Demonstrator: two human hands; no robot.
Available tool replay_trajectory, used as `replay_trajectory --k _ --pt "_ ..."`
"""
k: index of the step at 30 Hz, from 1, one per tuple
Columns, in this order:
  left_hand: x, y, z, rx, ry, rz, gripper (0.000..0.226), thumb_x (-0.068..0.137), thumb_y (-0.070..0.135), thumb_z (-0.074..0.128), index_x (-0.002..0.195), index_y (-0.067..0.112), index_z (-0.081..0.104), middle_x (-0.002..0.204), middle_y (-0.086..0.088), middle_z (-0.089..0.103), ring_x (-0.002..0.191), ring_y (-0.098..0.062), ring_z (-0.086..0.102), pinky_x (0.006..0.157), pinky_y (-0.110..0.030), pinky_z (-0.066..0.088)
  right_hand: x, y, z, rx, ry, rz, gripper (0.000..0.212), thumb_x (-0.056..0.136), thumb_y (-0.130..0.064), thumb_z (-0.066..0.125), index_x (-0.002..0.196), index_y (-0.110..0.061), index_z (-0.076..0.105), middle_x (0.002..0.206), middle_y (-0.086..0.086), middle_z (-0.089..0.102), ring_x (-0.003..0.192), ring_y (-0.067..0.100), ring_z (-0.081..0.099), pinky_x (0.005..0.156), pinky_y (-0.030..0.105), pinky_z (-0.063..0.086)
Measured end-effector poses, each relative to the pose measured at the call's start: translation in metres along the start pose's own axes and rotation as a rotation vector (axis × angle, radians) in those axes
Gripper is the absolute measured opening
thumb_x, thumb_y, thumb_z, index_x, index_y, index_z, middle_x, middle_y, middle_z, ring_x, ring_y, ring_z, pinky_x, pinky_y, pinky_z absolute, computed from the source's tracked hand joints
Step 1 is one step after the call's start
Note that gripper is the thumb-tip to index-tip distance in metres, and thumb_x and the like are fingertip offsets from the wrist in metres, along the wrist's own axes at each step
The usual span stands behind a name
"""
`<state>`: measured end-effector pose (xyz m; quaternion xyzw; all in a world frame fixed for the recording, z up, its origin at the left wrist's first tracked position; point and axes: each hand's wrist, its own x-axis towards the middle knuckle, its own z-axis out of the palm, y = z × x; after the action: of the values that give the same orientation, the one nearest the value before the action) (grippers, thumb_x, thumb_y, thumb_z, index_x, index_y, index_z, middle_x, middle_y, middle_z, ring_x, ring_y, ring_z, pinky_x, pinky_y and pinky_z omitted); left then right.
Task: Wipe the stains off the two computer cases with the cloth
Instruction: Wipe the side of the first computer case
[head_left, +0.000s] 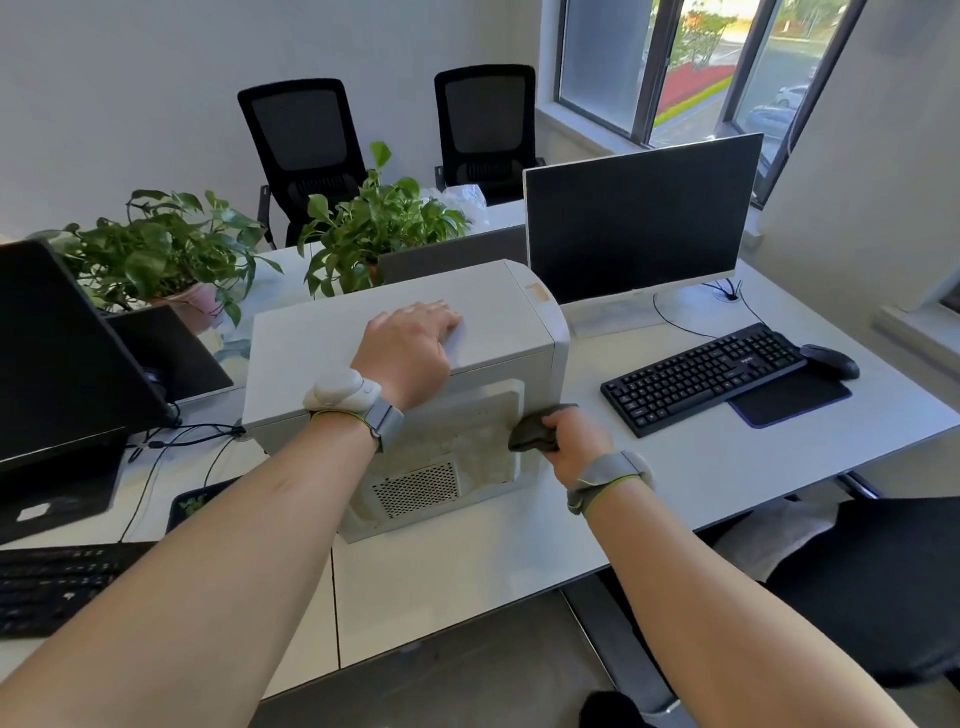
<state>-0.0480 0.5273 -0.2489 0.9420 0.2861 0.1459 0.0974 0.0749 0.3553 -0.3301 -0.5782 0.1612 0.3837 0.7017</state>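
Your left hand (410, 345) lies flat on top of the white computer case (395, 332), fingers straight and pressing down on its upper panel. The case stands on the white worktop (519, 561) directly in front of you, its near side facing you with a recessed panel and a perforated vent (415, 488) low down; that side looks smudged and grimy around the vent. A yellowish mark (537, 293) shows on the far right corner of the top. Your right hand (576, 439) is curled around a dark cloth (535, 434), gripping it bunched, and holds it against the right edge of the recessed panel on the near side of the case. Both wrists carry grey bands. To the right of the case on the worktop sit a monitor (639, 218), a black keyboard (701, 376) and a mouse (829, 361), the last two resting partly on a dark pad (795, 402). Another monitor (62, 353) stands at the left, with a second keyboard (57, 584) near your left forearm. Two potted plants (166, 249) stand behind the case, and two black chairs (306, 150) stand against the wall beyond. Only one case is plainly visible.
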Motion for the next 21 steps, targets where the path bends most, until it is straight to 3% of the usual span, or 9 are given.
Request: replay_trajectory --k 3,5,8,11,13,15,18,21 --pt "0.001 0.000 0.000 0.008 -0.002 0.005 0.063 0.084 0.021 0.032 0.138 0.027 0.063 0.152 0.005 0.053 0.141 -0.019 0.045 0.117 -0.042 0.027 -0.011 -0.029 0.006 -0.014 -0.088 -0.121 0.023 0.088 0.005 0.061 0.111 0.002 0.061 0.090 0.010 0.061 0.077 0.022 0.063 0.083 0.037 0.056" --pt "0.001 0.000 0.000 0.014 -0.010 0.004 0.064 0.084 0.021 0.031 0.139 0.028 0.062 0.154 0.005 0.052 0.143 -0.019 0.044 0.117 -0.041 0.027 -0.019 -0.042 0.008 -0.015 -0.072 -0.212 0.012 0.088 0.007 0.064 0.099 0.002 0.065 0.090 0.012 0.065 0.079 0.021 0.066 0.069 0.033 0.059" --pt "0.001 -0.001 0.001 0.021 -0.024 0.000 0.064 0.085 0.022 0.030 0.141 0.028 0.060 0.155 0.006 0.050 0.144 -0.018 0.042 0.119 -0.041 0.026 0.002 -0.027 -0.002 -0.094 -0.038 -0.177 0.020 0.088 0.003 0.063 0.108 0.002 0.062 0.089 0.012 0.065 0.079 0.024 0.067 0.063 0.035 0.059" --pt "0.002 -0.002 0.002 0.022 -0.026 -0.005 0.065 0.085 0.021 0.030 0.143 0.029 0.058 0.157 0.006 0.048 0.146 -0.018 0.040 0.120 -0.043 0.024 0.021 0.000 -0.008 -0.243 0.010 0.020 0.032 0.090 0.006 0.061 0.122 0.006 0.058 0.090 0.017 0.060 0.104 0.039 0.066 0.076 0.047 0.061" --pt "0.002 -0.002 0.002 0.021 -0.036 -0.009 0.067 0.083 0.021 0.029 0.143 0.029 0.058 0.158 0.007 0.047 0.147 -0.018 0.038 0.121 -0.045 0.023 0.025 0.014 -0.007 -0.270 -0.033 0.083 0.042 0.092 0.006 0.056 0.133 0.005 0.051 0.087 0.012 0.054 0.088 0.032 0.063 0.095 0.051 0.055" --pt "0.002 -0.002 0.002 0.023 -0.039 -0.014 0.068 0.082 0.020 0.029 0.143 0.030 0.058 0.158 0.007 0.046 0.148 -0.018 0.038 0.121 -0.045 0.023 0.023 0.013 -0.002 -0.218 -0.066 0.048 0.040 0.091 0.005 0.054 0.131 -0.001 0.053 0.086 0.010 0.053 0.073 0.025 0.058 0.099 0.050 0.051" --pt "0.002 -0.002 0.002 0.032 -0.031 -0.007 0.065 0.085 0.020 0.031 0.143 0.030 0.058 0.157 0.006 0.048 0.147 -0.019 0.039 0.121 -0.047 0.024 0.012 -0.008 0.009 -0.143 -0.030 -0.048 0.013 0.089 0.007 0.057 0.101 0.001 0.057 0.083 0.013 0.057 0.073 0.028 0.060 0.091 0.049 0.056" --pt "0.002 -0.002 0.001 0.027 -0.042 -0.015 0.066 0.084 0.021 0.029 0.143 0.029 0.057 0.158 0.007 0.047 0.148 -0.019 0.038 0.122 -0.047 0.023 -0.011 -0.036 0.013 -0.028 -0.063 -0.232 0.012 0.085 0.008 0.065 0.091 -0.001 0.063 0.086 0.018 0.067 0.076 0.028 0.068 0.072 0.042 0.061"
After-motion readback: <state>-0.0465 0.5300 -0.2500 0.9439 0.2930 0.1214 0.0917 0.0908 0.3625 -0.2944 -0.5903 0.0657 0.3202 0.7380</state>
